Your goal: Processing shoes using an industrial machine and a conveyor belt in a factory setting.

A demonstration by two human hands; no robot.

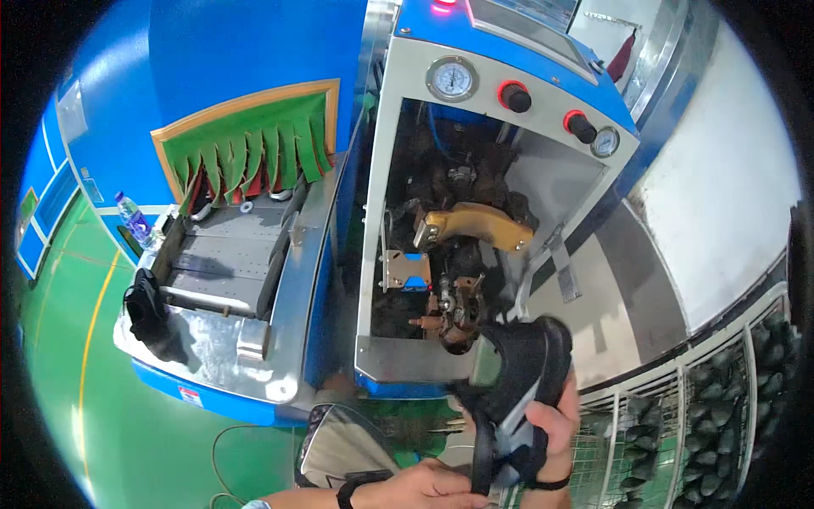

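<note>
A black shoe (517, 356) with a grey stripe is held at the front of the machine, tilted, with its heel or toe end upward. My right hand (555, 428) grips it from the right, the thumb pressed on its side. My left hand (432, 485) is closed at the shoe's lower edge, by a dark strap-like part; its fingertips are partly hidden. A pale green piece (487, 365) shows at the shoe's left side; I cannot tell what it belongs to. Just beyond the shoe are the machine's metal clamp parts (449, 310).
The machine's white frame (373, 212) carries gauges and knobs; a yellow curved arm (479, 226) sits inside. At left, a conveyor (220, 263) runs under a green strip curtain (246, 148). Another black shoe (146, 307) and a bottle (132, 219) stand beside it. A wire rack (678, 416) holds several dark shoe-shaped pieces.
</note>
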